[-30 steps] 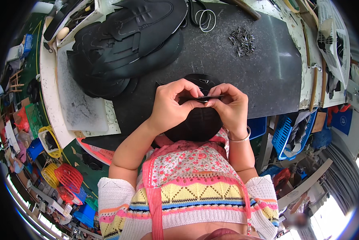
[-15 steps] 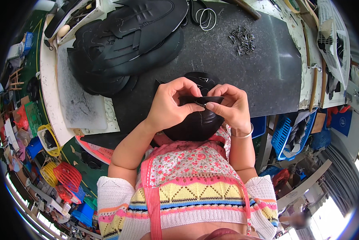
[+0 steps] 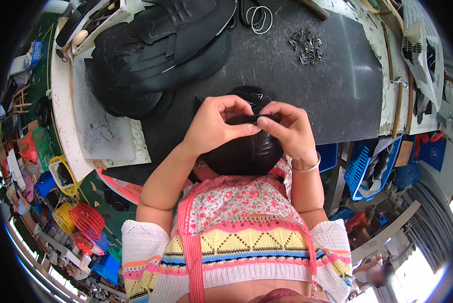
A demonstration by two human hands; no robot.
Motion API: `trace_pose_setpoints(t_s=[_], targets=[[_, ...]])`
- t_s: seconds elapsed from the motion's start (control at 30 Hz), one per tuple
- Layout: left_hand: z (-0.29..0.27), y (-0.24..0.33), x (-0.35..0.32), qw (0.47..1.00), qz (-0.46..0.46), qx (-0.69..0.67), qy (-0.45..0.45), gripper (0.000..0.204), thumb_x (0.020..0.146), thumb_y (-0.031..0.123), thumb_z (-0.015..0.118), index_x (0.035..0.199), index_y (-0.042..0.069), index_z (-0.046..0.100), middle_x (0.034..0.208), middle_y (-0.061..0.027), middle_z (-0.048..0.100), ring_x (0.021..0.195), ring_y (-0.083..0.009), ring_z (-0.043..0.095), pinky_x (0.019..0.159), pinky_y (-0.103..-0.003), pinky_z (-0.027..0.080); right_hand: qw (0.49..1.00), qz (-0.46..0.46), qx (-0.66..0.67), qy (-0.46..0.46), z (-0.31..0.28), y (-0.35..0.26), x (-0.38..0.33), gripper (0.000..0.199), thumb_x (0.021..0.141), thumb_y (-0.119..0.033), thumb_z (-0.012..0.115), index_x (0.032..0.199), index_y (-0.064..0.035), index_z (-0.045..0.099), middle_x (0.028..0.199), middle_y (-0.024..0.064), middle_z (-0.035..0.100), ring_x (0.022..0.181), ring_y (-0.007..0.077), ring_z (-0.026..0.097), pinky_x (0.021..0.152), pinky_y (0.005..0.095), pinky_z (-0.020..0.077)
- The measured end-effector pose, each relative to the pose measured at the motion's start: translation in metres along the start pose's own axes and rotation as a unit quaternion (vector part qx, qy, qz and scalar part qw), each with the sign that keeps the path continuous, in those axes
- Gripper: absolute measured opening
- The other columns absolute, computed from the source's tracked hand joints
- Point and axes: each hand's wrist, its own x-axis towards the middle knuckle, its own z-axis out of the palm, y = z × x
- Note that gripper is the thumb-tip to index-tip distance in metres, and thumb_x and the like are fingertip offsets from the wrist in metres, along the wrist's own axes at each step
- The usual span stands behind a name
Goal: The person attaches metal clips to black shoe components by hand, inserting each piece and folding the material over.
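A black leather shoe upper [image 3: 246,155] rests at the table's near edge, against my floral apron. My left hand [image 3: 217,123] pinches the left end of its raised black edge between thumb and fingers. Close beside it, my right hand [image 3: 287,126] pinches the same edge further right, thumb toward me. The two thumb tips nearly meet at the middle. Just beyond the fingers, a small silvery metal piece [image 3: 256,95] shows on the upper. What lies under the fingertips is hidden.
Stacked black shoe uppers [image 3: 161,60] fill the left of the dark work mat [image 3: 347,96]. Small metal pieces [image 3: 305,46] lie heaped at the far right, near a wooden handle [image 3: 314,9] and white elastic loops [image 3: 259,20]. A blue basket [image 3: 370,171] stands right of the table.
Both hands have pressed the edge together, so the gap between its layers has narrowed. My right thumb has risen slightly onto the edge.
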Motion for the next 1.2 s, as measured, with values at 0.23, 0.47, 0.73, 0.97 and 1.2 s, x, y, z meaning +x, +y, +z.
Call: trace_pose_setpoints(t_s=[0.23, 0.47, 0.73, 0.97, 1.2], targets=[[-0.005, 0.008, 0.002, 0.992, -0.094, -0.078, 0.018, 0.027, 0.078, -0.001, 0.072, 0.103, -0.005, 0.062, 0.099, -0.0079, 0.065, 0.088, -0.0109, 0.062, 0.081, -0.024, 0.051, 0.994, 0.005, 0.07, 0.087, 0.005, 0.006, -0.002, 0.013, 0.082, -0.001, 0.069, 0.093, 0.0036, 0.064, 0.087, 0.0059, 0.066, 0.078, 0.0096, 0.061, 0.069, 0.0211, 0.0498], [0.009, -0.004, -0.001, 0.998, -0.023, -0.018, 0.047, 0.022, 0.076, -0.003, 0.072, 0.096, -0.004, 0.061, 0.092, -0.0062, 0.064, 0.084, -0.009, 0.06, 0.076, -0.023, 0.051, 0.988, -0.077, -0.067, 0.12, 0.011, 0.012, -0.012, 0.011, 0.082, 0.002, 0.067, 0.092, 0.0039, 0.063, 0.088, 0.005, 0.063, 0.082, 0.0097, 0.059, 0.071, 0.0204, 0.0476], [0.031, -0.015, -0.015, 0.903, 0.321, 0.235, 0.16, 0.02, 0.064, -0.011, 0.07, 0.078, -0.001, 0.062, 0.075, -0.0122, 0.064, 0.068, -0.023, 0.064, 0.06, -0.029, 0.052, 0.921, -0.308, -0.171, 0.163, 0.019, 0.028, -0.021, 0.024, 0.071, 0.023, 0.058, 0.085, 0.004, 0.056, 0.088, 0.012, 0.063, 0.082, 0.0183, 0.064, 0.073, 0.0269, 0.0522], [0.038, -0.018, -0.018, 0.869, 0.399, 0.244, 0.162, 0.024, 0.06, -0.017, 0.059, 0.077, -0.001, 0.061, 0.073, -0.013, 0.061, 0.069, -0.0268, 0.065, 0.06, -0.032, 0.054, 0.882, -0.393, -0.193, 0.175, 0.023, 0.029, -0.022, 0.029, 0.067, 0.028, 0.05, 0.082, 0.0026, 0.054, 0.082, 0.014, 0.063, 0.077, 0.022, 0.065, 0.065, 0.0284, 0.0528], [0.037, -0.02, -0.018, 0.869, 0.408, 0.233, 0.153, 0.025, 0.058, -0.019, 0.058, 0.077, -0.002, 0.059, 0.072, -0.0124, 0.06, 0.069, -0.028, 0.065, 0.06, -0.032, 0.054, 0.917, -0.294, -0.252, 0.099, 0.016, 0.018, -0.029, 0.032, 0.063, 0.028, 0.046, 0.081, 0.0018, 0.05, 0.081, 0.0137, 0.06, 0.074, 0.0208, 0.062, 0.065, 0.0269, 0.0513]])
